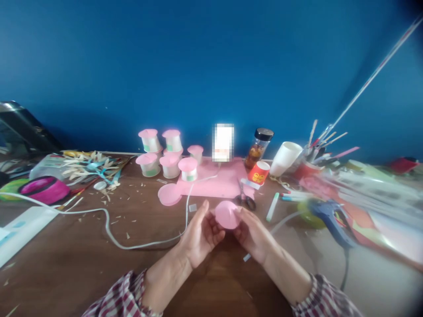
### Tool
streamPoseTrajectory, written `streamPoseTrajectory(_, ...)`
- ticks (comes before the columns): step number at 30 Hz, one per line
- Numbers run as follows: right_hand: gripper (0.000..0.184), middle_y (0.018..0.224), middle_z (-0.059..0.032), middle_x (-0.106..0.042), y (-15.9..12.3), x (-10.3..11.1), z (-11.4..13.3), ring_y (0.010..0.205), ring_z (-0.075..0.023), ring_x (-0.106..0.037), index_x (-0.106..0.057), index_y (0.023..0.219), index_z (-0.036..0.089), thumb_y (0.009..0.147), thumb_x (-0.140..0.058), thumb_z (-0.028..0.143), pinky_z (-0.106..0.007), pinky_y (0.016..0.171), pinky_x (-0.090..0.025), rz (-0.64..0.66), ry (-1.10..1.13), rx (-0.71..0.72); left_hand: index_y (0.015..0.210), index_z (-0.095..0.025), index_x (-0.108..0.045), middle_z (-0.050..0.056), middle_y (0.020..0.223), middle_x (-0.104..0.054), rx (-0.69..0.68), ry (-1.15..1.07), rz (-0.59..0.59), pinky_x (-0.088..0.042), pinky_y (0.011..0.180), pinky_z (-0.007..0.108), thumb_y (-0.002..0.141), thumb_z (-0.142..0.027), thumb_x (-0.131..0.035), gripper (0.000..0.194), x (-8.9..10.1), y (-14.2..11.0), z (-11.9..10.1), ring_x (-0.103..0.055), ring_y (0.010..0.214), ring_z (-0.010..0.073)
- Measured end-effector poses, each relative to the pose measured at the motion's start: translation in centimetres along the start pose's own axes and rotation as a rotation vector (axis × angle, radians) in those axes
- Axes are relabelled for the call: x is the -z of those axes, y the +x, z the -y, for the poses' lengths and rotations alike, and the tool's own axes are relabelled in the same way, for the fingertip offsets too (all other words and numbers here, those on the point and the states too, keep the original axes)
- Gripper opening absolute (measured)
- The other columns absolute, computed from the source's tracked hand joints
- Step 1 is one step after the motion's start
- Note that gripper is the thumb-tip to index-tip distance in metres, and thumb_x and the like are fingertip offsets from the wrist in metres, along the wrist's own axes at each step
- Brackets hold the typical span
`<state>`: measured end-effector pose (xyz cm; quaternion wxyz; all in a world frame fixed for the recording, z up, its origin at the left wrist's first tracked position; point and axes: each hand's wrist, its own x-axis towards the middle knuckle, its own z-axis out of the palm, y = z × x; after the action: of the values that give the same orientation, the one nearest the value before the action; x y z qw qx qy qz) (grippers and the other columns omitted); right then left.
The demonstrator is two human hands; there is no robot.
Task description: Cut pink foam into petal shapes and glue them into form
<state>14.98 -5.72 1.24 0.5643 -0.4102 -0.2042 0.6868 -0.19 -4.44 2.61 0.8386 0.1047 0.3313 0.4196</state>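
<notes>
A round pink paper disc (227,215) with a crease or slit across it is between my hands, above the front middle of the table. My right hand (253,231) pinches its right edge, thumb on top. My left hand (203,233) curls its fingers under the left side, the thumb raised at the edge. Whether a cup sits beneath this disc is hidden. More pink discs (169,195) lie to the left. Behind them stand several white paper cups (170,167) topped with pink discs, some stacked. Black-handled scissors (245,200) rest just beyond my right hand.
A white cable (132,246) snakes across the left side. Pink sheets (218,182) lie behind my hands. To the right are a red cup (259,173), a lidded jar (259,147), markers (272,207) and a blue glue gun (333,222). Paper scraps dot the table.
</notes>
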Motion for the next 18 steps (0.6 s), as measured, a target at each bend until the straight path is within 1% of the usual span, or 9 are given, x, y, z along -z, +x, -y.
streamPoseTrajectory(4,0.02,0.068,0.0018,-0.066,0.22,0.16,-0.07,0.053,-0.0062,-0.057,-0.069,0.085,0.016,0.071,-0.079,0.027,-0.011,0.043,-0.045,-0.007,0.051,-0.037,0.093,-0.009,-0.064,0.004,0.073,-0.063,-0.02,0.042,-0.01,-0.054,0.053,0.019,0.081,-0.021,-0.063,0.017,0.18,0.07,0.2,-0.058,0.058,0.0085)
streamPoseTrajectory(6,0.021,0.067,0.0023,-0.066,0.14,0.16,-0.08,0.052,-0.0058,-0.057,-0.069,0.085,0.016,0.07,-0.079,0.026,-0.011,0.044,-0.046,0.001,0.065,-0.06,0.09,-0.009,-0.064,0.004,0.073,-0.063,-0.042,0.051,-0.01,-0.054,0.053,0.017,0.079,-0.016,-0.065,0.013,0.26,0.14,0.31,-0.059,0.06,0.0086)
streamPoseTrajectory(8,0.02,0.066,0.0024,-0.066,0.01,0.13,-0.1,0.052,-0.0057,-0.058,-0.069,0.085,0.016,0.07,-0.08,0.025,-0.011,0.044,-0.047,0.023,0.068,-0.069,0.088,-0.01,-0.064,0.004,0.075,-0.064,-0.051,0.037,-0.028,-0.054,0.052,0.016,0.077,-0.015,-0.067,0.012,0.23,0.16,0.32,-0.06,0.062,0.009)
streamPoseTrajectory(10,0.02,0.068,0.0019,-0.067,-0.09,0.11,-0.12,0.053,-0.0059,-0.059,-0.069,0.085,0.016,0.07,-0.08,0.024,-0.011,0.045,-0.048,0.043,0.065,-0.065,0.09,-0.009,-0.065,0.005,0.077,-0.065,-0.035,0.012,-0.049,-0.054,0.052,0.016,0.079,-0.017,-0.065,0.014,0.09,0.08,0.23,-0.06,0.061,0.009)
streamPoseTrajectory(14,0.019,0.071,0.0007,-0.069,-0.03,0.09,-0.1,0.054,-0.0063,-0.061,-0.07,0.085,0.015,0.071,-0.079,0.024,-0.011,0.049,-0.052,0.06,0.071,-0.065,0.092,-0.009,-0.064,0.005,0.071,-0.064,0.021,-0.011,-0.025,-0.055,0.051,0.02,0.084,-0.031,-0.06,0.024,-0.12,-0.19,0.06,-0.058,0.055,0.0094)
streamPoseTrajectory(16,0.018,0.072,0.0004,-0.069,0.07,0.08,-0.06,0.055,-0.0064,-0.062,-0.069,0.085,0.015,0.072,-0.078,0.023,-0.011,0.051,-0.053,0.068,0.08,-0.055,0.09,-0.009,-0.064,0.004,0.067,-0.062,0.024,0.019,-0.025,-0.055,0.051,0.021,0.083,-0.03,-0.061,0.022,-0.06,-0.28,0.1,-0.058,0.055,0.0101)
streamPoseTrajectory(18,0.017,0.072,0.0003,-0.07,0.13,0.07,0.01,0.056,-0.0065,-0.062,-0.069,0.084,0.015,0.072,-0.078,0.023,-0.011,0.051,-0.053,0.072,0.088,-0.046,0.087,-0.011,-0.064,0.003,0.065,-0.061,0.006,0.066,-0.033,-0.054,0.051,0.02,0.079,-0.024,-0.065,0.015,0.11,-0.29,0.22,-0.059,0.056,0.0101)
